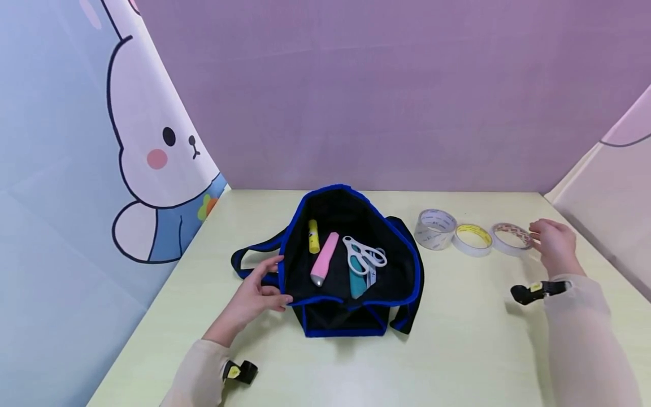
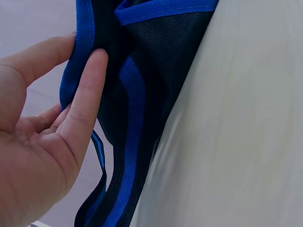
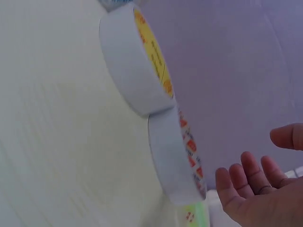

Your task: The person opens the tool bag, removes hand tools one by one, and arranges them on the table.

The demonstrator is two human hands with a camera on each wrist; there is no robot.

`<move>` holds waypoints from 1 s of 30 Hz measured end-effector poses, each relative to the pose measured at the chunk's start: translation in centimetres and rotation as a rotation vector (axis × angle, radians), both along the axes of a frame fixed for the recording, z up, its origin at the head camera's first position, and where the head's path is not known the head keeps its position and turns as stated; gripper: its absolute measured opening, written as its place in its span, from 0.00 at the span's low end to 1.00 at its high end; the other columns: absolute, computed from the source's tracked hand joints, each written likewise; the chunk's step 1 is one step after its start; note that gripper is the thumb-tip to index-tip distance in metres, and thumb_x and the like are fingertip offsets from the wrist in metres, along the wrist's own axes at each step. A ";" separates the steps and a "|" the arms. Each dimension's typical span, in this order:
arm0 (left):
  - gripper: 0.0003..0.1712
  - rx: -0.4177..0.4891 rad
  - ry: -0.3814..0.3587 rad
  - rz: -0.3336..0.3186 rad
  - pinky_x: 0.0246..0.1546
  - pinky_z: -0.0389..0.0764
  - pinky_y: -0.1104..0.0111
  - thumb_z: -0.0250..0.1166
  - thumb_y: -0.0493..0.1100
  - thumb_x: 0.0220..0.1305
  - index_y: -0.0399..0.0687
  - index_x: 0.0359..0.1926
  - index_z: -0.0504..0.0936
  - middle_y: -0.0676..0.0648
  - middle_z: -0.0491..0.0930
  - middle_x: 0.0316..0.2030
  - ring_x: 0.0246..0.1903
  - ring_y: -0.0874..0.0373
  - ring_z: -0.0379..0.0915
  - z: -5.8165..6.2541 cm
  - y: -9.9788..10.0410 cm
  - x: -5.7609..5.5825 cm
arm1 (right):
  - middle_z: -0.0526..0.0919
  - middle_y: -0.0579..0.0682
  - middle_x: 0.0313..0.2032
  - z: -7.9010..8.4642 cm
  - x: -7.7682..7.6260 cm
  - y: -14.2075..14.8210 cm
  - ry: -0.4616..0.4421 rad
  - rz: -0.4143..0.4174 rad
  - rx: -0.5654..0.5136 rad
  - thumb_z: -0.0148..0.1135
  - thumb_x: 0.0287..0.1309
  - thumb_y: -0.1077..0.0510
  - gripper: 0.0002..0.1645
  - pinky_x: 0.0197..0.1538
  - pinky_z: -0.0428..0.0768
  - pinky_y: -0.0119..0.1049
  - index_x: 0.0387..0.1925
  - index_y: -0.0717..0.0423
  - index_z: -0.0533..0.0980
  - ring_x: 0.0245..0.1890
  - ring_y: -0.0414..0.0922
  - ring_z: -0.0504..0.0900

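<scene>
A black fabric bag (image 1: 351, 322) with blue trim stands on the table, its mouth facing up. My left hand (image 1: 252, 297) holds the left side of its rim, fingers on either side of the blue edge (image 2: 81, 52) in the left wrist view. Inside lie a yellow glue stick (image 1: 313, 236), a pink tool with a silvery tip (image 1: 325, 257), white-handled scissors (image 1: 362, 252) and a teal flat thing (image 1: 357, 282). My right hand (image 1: 555, 244), fingers loosely bent and holding nothing, is beside the rightmost tape roll (image 1: 500, 245). In the right wrist view, a gap separates its fingertips from that roll (image 3: 173, 158).
Left of that roll sit a tape roll with a yellow core (image 1: 473, 249) and a wider clear tape roll (image 1: 435, 240). Bag straps (image 1: 244, 261) spread over the pale table (image 1: 458, 350). A purple backdrop (image 1: 381, 102) rises behind, with a rabbit-printed panel (image 1: 152, 141) at left.
</scene>
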State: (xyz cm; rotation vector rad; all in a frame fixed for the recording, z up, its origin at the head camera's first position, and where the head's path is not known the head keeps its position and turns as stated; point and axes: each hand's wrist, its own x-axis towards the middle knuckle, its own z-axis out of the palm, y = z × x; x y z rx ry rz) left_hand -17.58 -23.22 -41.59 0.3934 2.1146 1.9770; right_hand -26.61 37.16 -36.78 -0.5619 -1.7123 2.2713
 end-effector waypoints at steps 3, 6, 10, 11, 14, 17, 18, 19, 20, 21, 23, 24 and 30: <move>0.49 -0.002 -0.002 -0.001 0.35 0.86 0.61 0.69 0.26 0.58 0.41 0.75 0.53 0.31 0.52 0.67 0.30 0.53 0.81 0.0 0.0 0.0 | 0.80 0.45 0.23 0.7 -0.1 -1.3 0.053 0.088 -0.032 0.52 0.66 0.70 0.10 0.30 0.82 0.26 0.45 0.58 0.65 0.24 0.37 0.80; 0.49 -0.005 -0.004 -0.001 0.35 0.86 0.61 0.69 0.26 0.58 0.41 0.75 0.53 0.31 0.52 0.67 0.30 0.52 0.81 0.0 0.0 0.0 | 0.80 0.47 0.25 1.5 -0.3 -2.7 0.117 0.178 -0.048 0.50 0.67 0.71 0.09 0.31 0.83 0.28 0.46 0.60 0.64 0.26 0.39 0.81; 0.49 -0.008 -0.005 -0.003 0.35 0.86 0.61 0.69 0.26 0.58 0.42 0.75 0.54 0.31 0.52 0.67 0.30 0.52 0.81 0.0 0.1 0.0 | 0.81 0.47 0.28 2.9 -0.5 -5.1 0.156 0.273 0.012 0.52 0.69 0.69 0.08 0.34 0.83 0.28 0.46 0.58 0.66 0.28 0.39 0.82; 0.49 -0.009 -0.006 -0.003 0.35 0.86 0.61 0.69 0.26 0.58 0.42 0.75 0.54 0.32 0.52 0.67 0.30 0.52 0.81 0.0 0.1 0.0 | 0.81 0.47 0.28 3.2 -0.6 -5.8 0.159 0.290 0.041 0.52 0.69 0.68 0.08 0.35 0.83 0.28 0.46 0.58 0.66 0.29 0.39 0.82; 0.49 -0.011 -0.012 -0.003 0.35 0.86 0.61 0.69 0.26 0.58 0.42 0.75 0.54 0.32 0.52 0.67 0.29 0.53 0.80 0.0 0.1 0.0 | 0.81 0.46 0.30 4.1 -0.7 -8.1 0.178 0.338 0.108 0.52 0.69 0.67 0.08 0.37 0.83 0.28 0.47 0.57 0.67 0.31 0.38 0.82; 0.49 -0.013 -0.015 -0.003 0.35 0.86 0.61 0.69 0.26 0.58 0.42 0.75 0.54 0.32 0.52 0.67 0.29 0.53 0.80 -0.1 0.0 0.0 | 0.81 0.47 0.31 4.8 -0.7 -10.2 0.215 0.401 0.092 0.53 0.69 0.68 0.08 0.38 0.84 0.29 0.47 0.57 0.68 0.32 0.39 0.82; 0.49 -0.012 -0.014 -0.003 0.35 0.86 0.61 0.69 0.26 0.58 0.42 0.75 0.54 0.32 0.52 0.66 0.29 0.53 0.80 -0.1 0.0 0.0 | 0.81 0.48 0.32 5.0 -0.7 -10.8 0.222 0.428 0.066 0.53 0.69 0.67 0.08 0.39 0.84 0.30 0.47 0.57 0.69 0.33 0.40 0.82; 0.49 -0.013 -0.013 -0.003 0.35 0.86 0.61 0.69 0.26 0.58 0.42 0.75 0.54 0.32 0.52 0.66 0.30 0.53 0.81 -0.1 -0.1 0.0 | 0.82 0.49 0.32 5.2 -0.7 -11.5 0.229 0.456 0.047 0.53 0.70 0.67 0.08 0.40 0.84 0.31 0.47 0.57 0.69 0.34 0.41 0.83; 0.49 -0.012 -0.011 -0.003 0.35 0.86 0.61 0.69 0.26 0.58 0.42 0.75 0.54 0.32 0.52 0.67 0.30 0.53 0.81 -0.1 -0.1 0.0 | 0.82 0.49 0.33 5.4 -0.7 -12.1 0.234 0.482 0.025 0.54 0.70 0.66 0.07 0.41 0.84 0.31 0.48 0.57 0.70 0.35 0.42 0.83; 0.49 -0.012 -0.009 -0.003 0.36 0.86 0.61 0.69 0.26 0.58 0.42 0.75 0.54 0.32 0.52 0.67 0.30 0.52 0.81 0.0 -0.1 0.0 | 0.82 0.50 0.34 5.6 -0.8 -12.8 0.234 0.506 0.012 0.54 0.70 0.66 0.07 0.41 0.84 0.32 0.48 0.57 0.70 0.35 0.42 0.83; 0.49 -0.012 -0.008 -0.002 0.36 0.86 0.61 0.69 0.26 0.58 0.42 0.75 0.54 0.32 0.52 0.67 0.30 0.52 0.81 -0.1 -0.2 0.0 | 0.82 0.50 0.35 5.9 -0.9 -14.1 0.230 0.543 0.011 0.55 0.70 0.65 0.08 0.43 0.84 0.33 0.49 0.56 0.71 0.37 0.43 0.82; 0.49 -0.013 -0.007 -0.001 0.36 0.86 0.61 0.69 0.26 0.58 0.42 0.75 0.54 0.32 0.53 0.67 0.31 0.52 0.81 -0.1 -0.2 0.0 | 0.82 0.50 0.35 6.0 -1.0 -14.8 0.230 0.554 0.026 0.55 0.70 0.65 0.08 0.43 0.84 0.33 0.49 0.56 0.70 0.37 0.43 0.82; 0.48 -0.014 -0.003 -0.003 0.36 0.86 0.61 0.69 0.26 0.58 0.43 0.75 0.54 0.32 0.54 0.67 0.31 0.51 0.82 -0.1 -0.2 0.0 | 0.81 0.49 0.33 6.3 -1.4 -18.8 0.251 0.611 0.132 0.53 0.71 0.66 0.08 0.42 0.84 0.33 0.49 0.57 0.69 0.34 0.43 0.82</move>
